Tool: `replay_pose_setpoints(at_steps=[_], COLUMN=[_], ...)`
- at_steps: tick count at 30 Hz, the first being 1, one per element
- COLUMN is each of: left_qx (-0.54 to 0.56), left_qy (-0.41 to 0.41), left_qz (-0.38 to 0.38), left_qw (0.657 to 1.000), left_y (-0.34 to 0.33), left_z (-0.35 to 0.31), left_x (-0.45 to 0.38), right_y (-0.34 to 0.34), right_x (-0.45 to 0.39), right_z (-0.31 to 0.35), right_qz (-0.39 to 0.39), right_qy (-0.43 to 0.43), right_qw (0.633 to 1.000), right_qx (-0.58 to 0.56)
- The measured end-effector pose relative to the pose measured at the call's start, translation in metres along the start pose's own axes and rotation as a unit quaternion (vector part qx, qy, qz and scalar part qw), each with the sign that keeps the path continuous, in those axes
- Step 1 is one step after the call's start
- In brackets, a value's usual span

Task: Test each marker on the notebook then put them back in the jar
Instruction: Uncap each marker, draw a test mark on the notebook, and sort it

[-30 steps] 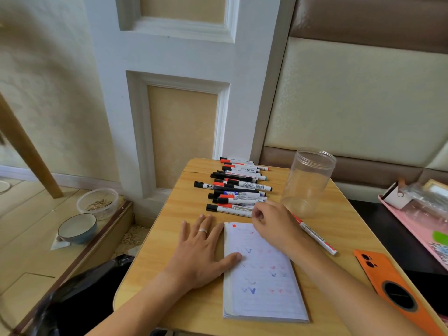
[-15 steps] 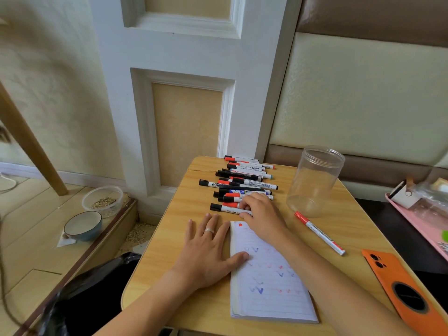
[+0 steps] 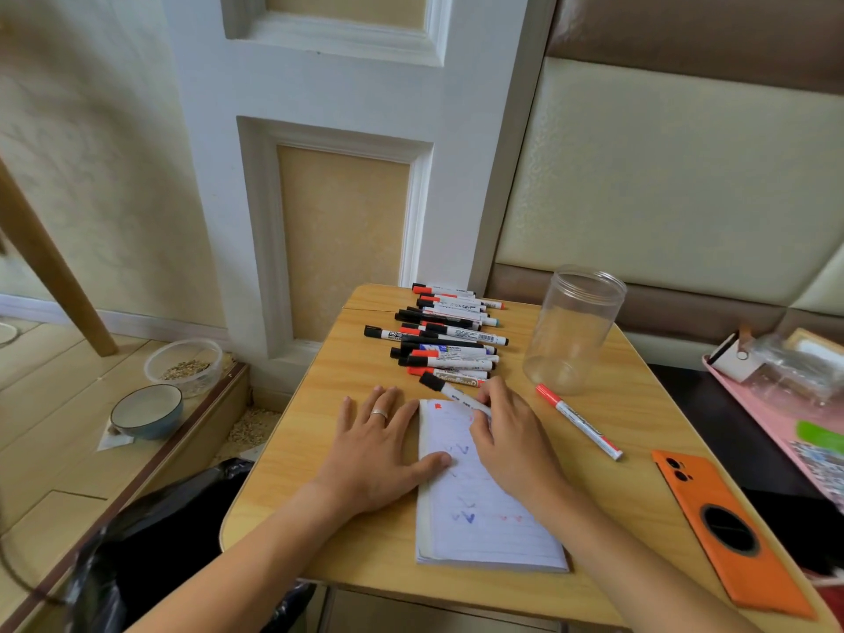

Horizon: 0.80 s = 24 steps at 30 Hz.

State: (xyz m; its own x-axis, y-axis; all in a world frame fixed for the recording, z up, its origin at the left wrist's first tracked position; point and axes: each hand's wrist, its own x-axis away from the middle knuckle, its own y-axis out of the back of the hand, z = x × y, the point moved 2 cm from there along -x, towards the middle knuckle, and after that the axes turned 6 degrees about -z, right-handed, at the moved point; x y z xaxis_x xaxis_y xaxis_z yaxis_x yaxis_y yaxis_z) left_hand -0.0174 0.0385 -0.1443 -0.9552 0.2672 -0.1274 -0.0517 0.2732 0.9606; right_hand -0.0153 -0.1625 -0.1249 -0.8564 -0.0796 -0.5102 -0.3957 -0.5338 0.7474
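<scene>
Now a black-capped marker [image 3: 450,391] has come away from the row of markers [image 3: 445,333] and sits pinched in the right hand [image 3: 514,443], angled over the top of the notebook [image 3: 484,527], cap still on. A second ago that hand was only reaching into the row. Left hand [image 3: 377,454] lies flat, pinning the page. Uncapping likely comes next. One red-capped marker [image 3: 577,421] lies beside the empty clear jar [image 3: 573,328].
</scene>
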Motion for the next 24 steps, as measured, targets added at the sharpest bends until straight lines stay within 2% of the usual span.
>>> replay_pose_setpoints(at_steps=[4, 8, 12, 16, 19, 24], left_qx=[0.057, 0.144, 0.165, 0.225, 0.26, 0.292], left_qy=[0.012, -0.045, -0.071, -0.091, -0.112, -0.126], left_qz=[-0.047, -0.16, -0.207, -0.2, -0.188, -0.168], left_qw=[0.997, 0.975, 0.962, 0.949, 0.941, 0.933], left_y=[0.005, 0.01, 0.011, 0.012, 0.01, 0.014], left_z=[-0.001, 0.0, -0.005, -0.007, -0.01, -0.016], left_x=[0.001, 0.001, -0.002, -0.002, -0.002, 0.0], right_y=[0.0, 0.001, 0.002, -0.002, -0.004, -0.006], right_x=[0.007, 0.01, 0.014, 0.015, 0.015, 0.015], right_z=[-0.003, 0.001, 0.006, 0.011, 0.016, 0.014], right_qz=[-0.002, -0.006, -0.019, -0.032, -0.026, -0.067], right_qy=[0.011, 0.03, 0.063, 0.12, 0.167, 0.212], right_qw=[1.0, 0.999, 0.998, 0.99, 0.982, 0.97], right_qx=[-0.025, -0.017, 0.007, 0.073, 0.085, 0.101])
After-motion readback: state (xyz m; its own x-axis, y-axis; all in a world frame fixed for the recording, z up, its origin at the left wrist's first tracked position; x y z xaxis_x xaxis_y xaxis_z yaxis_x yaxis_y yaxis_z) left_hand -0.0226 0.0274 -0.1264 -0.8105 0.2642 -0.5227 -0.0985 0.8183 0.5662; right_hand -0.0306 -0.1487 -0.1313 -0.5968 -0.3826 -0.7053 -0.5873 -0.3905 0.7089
